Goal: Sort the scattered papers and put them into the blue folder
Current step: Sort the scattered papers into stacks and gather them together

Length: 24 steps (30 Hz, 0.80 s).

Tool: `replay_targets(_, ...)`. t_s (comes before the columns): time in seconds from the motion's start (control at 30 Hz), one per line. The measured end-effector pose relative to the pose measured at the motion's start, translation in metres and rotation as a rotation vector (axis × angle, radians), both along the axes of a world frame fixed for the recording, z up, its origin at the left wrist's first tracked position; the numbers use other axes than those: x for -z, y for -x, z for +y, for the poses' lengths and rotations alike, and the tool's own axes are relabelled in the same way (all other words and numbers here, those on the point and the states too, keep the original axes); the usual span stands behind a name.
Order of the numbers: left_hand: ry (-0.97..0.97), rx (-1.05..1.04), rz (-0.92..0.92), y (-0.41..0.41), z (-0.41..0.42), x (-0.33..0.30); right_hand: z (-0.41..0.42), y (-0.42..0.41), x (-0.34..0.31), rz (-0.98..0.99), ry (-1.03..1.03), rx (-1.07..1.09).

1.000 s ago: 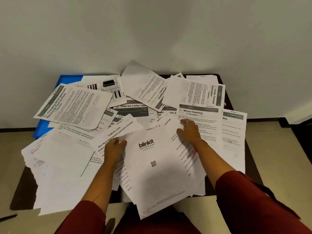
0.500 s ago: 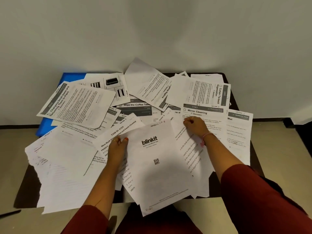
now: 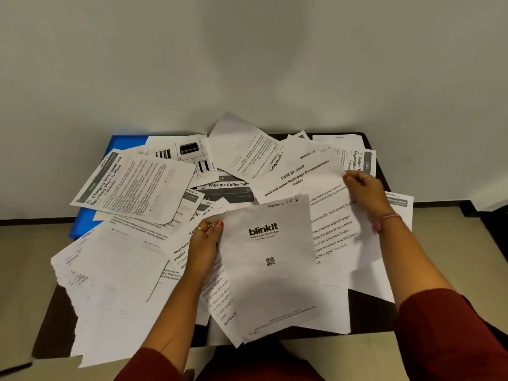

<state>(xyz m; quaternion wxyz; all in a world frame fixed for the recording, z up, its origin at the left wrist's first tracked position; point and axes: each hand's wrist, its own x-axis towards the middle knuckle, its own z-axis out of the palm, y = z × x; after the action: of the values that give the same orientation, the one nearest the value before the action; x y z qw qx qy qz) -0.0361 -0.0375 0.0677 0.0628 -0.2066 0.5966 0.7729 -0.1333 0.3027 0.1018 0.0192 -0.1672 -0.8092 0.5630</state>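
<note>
The left hand (image 3: 204, 244) grips the left edge of a sheet printed "blinkit" (image 3: 270, 268), thumb on top and fingers curled under it, and holds it over the near middle of the table (image 3: 55, 323). The right hand (image 3: 364, 189) pinches the right edge of a larger sheet headed "TASK ID: 3649" (image 3: 299, 174), lifted and tilted above the pile toward the far right part of the table; its lower part passes behind the blinkit sheet. A pink bracelet (image 3: 384, 222) sits on the right wrist, and both arms wear dark red sleeves (image 3: 445, 334). Under the left hand lies a sheet about a shoe rack (image 3: 181, 247), partly covered. Loose papers overlap across nearly the whole dark table. Toward the far middle lies one headed "Wipe the Coffee Table" (image 3: 228, 185), partly hidden, with a tilted sheet (image 3: 247, 149) above it leaning toward the wall. At the far right edge a sheet about curtain organization (image 3: 360, 160) peeks out behind the lifted page. On the left, a sheet headed "Charging Small Items" (image 3: 134, 185) lies skewed over others, and a page with pictures of black items (image 3: 184, 151) lies just behind it. The blue folder (image 3: 123, 143) lies flat at the far left corner, mostly buried under these papers, with its corner and left edge showing. Near the left front corner a thick uneven stack of sheets (image 3: 110, 292) hangs over the table's edge.
</note>
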Motion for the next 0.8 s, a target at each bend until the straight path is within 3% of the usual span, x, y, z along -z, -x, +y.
replay_targets(0.27, -0.066, 0.067, 0.063, 0.014, 0.004, -0.030, -0.016, 0.009, -0.026, 0.040, 0.320, 0.130)
replay_targets(0.53, -0.166, 0.108, 0.121, 0.027, 0.006, -0.061, -0.043, 0.016, -0.060, 0.169, 0.285, 0.068)
replay_targets(0.8, -0.155, 0.060, 0.259, 0.051, 0.005, -0.095, -0.070, 0.013, -0.071, 0.198, 0.426, 0.085)
